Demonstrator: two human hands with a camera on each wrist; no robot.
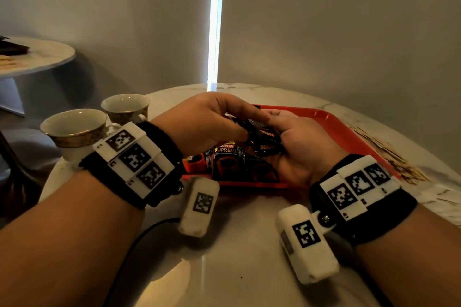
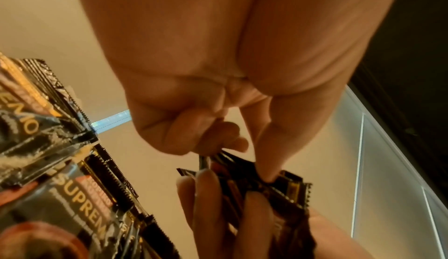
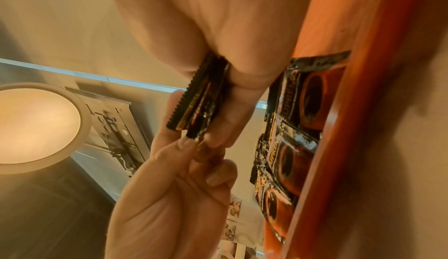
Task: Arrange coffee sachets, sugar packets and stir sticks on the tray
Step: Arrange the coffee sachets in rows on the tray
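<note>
The right hand (image 1: 294, 147) grips a stack of coffee sachets (image 1: 264, 136) above the red tray (image 1: 331, 127); the left hand (image 1: 212, 119) pinches one. Sachets likely light, pliable, slippery: take by the crimped edge.

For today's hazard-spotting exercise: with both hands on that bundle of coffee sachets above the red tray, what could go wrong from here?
1. The right hand and left hand share a loose stack of sachets; some could slip and scatter over the sachets on the tray.
2. The two cups stand close by the left wrist; a sideways sweep might knock them.
</note>
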